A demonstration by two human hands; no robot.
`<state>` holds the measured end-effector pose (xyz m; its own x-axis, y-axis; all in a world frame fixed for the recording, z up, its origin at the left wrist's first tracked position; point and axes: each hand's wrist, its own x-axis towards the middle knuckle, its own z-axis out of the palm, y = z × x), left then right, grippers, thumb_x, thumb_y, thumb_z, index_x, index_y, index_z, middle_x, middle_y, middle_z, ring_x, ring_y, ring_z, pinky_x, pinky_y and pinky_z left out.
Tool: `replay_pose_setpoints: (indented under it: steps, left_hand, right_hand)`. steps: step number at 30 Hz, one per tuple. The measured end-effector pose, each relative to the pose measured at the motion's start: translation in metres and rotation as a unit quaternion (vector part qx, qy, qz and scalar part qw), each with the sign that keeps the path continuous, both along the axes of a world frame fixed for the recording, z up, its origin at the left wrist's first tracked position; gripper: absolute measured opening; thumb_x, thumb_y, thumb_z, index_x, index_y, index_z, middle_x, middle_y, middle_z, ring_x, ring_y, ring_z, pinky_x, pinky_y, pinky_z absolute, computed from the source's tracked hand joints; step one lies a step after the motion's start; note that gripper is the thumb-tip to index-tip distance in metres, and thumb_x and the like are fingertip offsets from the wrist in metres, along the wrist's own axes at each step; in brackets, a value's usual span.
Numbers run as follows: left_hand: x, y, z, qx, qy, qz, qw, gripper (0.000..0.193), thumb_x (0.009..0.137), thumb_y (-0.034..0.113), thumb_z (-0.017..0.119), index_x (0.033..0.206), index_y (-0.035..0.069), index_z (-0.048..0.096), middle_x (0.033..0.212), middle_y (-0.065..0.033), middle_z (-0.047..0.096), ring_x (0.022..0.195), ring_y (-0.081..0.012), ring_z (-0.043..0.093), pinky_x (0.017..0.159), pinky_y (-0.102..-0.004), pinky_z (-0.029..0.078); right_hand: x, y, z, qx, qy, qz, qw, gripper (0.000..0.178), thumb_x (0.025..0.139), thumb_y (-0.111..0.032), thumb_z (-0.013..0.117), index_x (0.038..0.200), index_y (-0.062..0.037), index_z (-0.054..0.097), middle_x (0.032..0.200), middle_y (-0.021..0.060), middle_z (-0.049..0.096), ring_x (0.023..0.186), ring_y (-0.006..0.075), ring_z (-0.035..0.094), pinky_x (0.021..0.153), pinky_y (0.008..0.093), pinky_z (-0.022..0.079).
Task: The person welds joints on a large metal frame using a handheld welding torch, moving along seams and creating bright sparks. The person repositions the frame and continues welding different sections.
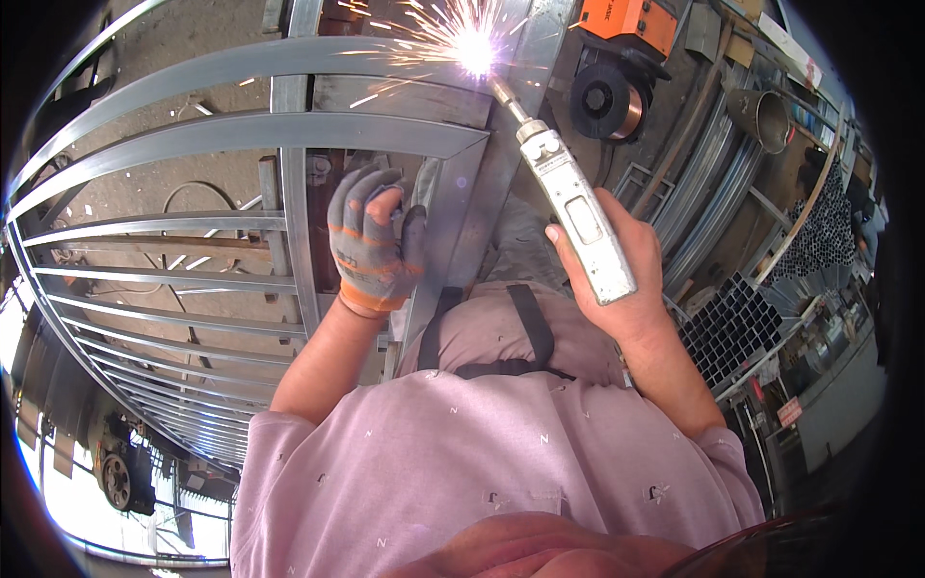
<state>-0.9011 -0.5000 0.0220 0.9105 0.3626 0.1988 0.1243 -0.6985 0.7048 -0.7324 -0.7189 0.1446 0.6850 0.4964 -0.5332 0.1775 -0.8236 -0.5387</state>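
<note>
My right hand (628,258) is closed round the body of a handheld welding gun (567,193), a pale metal torch with a narrow nozzle. Its tip points away from me, at a bright spot with flying sparks (476,53) on a grey steel frame (385,132). The glare hides the exact point on the metal. My left hand (371,246), in a grey and orange work glove with a bare fingertip showing, hovers over the near corner of the frame. Its fingers curl loosely, the thumb stands apart, and I see nothing held in it.
Long parallel steel bars (183,279) of the frame stretch to the left. Ahead on the right stand an orange machine (628,24) and a wire spool (605,103). Farther right lie long metal tubes (708,207), stacked square tubing (729,328) and a metal bucket (761,118).
</note>
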Motion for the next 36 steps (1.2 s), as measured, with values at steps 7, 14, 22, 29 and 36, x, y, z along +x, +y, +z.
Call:
replay_pose_setpoints:
  steps: [7, 14, 22, 29, 36]
  left_hand:
    - [0.006, -0.025, 0.021, -0.130, 0.005, -0.053, 0.990, 0.048, 0.082, 0.015, 0.080, 0.125, 0.003, 0.063, 0.128, -0.0205, 0.066, 0.118, -0.0446, 0.064, 0.102, -0.0543, 0.052]
    - [0.020, -0.046, 0.051, -0.316, 0.031, -0.134, 0.939, 0.083, 0.081, 0.030, 0.090, 0.149, 0.001, 0.054, 0.143, -0.0240, 0.059, 0.134, -0.0486, 0.057, 0.113, -0.0589, 0.047]
    - [0.017, -0.060, 0.049, -0.311, 0.030, -0.183, 0.932, 0.106, 0.085, 0.060, 0.084, 0.167, 0.010, 0.039, 0.158, -0.0236, 0.050, 0.147, -0.0497, 0.047, 0.129, -0.0643, 0.027]
    - [0.012, -0.069, 0.038, -0.301, -0.006, -0.180, 0.937, 0.109, 0.087, 0.064, 0.082, 0.171, 0.015, 0.034, 0.160, -0.0244, 0.048, 0.149, -0.0474, 0.046, 0.129, -0.0691, 0.021]
    - [0.011, -0.071, 0.041, -0.310, 0.008, -0.176, 0.934, 0.107, 0.087, 0.065, 0.081, 0.171, 0.018, 0.035, 0.161, -0.0253, 0.045, 0.150, -0.0484, 0.045, 0.130, -0.0694, 0.020]
  right_hand:
    - [-0.003, -0.003, -0.001, -0.001, 0.008, -0.007, 1.000, 0.023, 0.097, -0.016, 0.081, 0.107, 0.0009, 0.068, 0.077, 0.0118, 0.072, 0.069, 0.0239, 0.075, 0.063, 0.0348, 0.054]
    - [-0.006, -0.003, -0.001, -0.022, -0.001, -0.011, 1.000, 0.023, 0.094, -0.014, 0.082, 0.107, -0.0002, 0.068, 0.079, 0.0137, 0.073, 0.073, 0.0287, 0.077, 0.066, 0.0368, 0.056]
    - [-0.008, -0.006, -0.001, -0.019, 0.007, -0.014, 1.000, 0.022, 0.094, -0.012, 0.081, 0.106, -0.0005, 0.068, 0.080, 0.0152, 0.072, 0.076, 0.0340, 0.077, 0.068, 0.0379, 0.057]
    - [-0.008, -0.007, -0.001, -0.020, 0.013, -0.014, 1.000, 0.022, 0.095, -0.012, 0.080, 0.109, 0.0005, 0.068, 0.079, 0.0150, 0.072, 0.075, 0.0336, 0.077, 0.067, 0.0376, 0.056]
    - [-0.011, -0.013, -0.003, -0.005, 0.038, -0.031, 0.999, 0.027, 0.094, -0.007, 0.079, 0.117, 0.0020, 0.070, 0.082, 0.0093, 0.072, 0.073, 0.0170, 0.072, 0.068, 0.0330, 0.055]
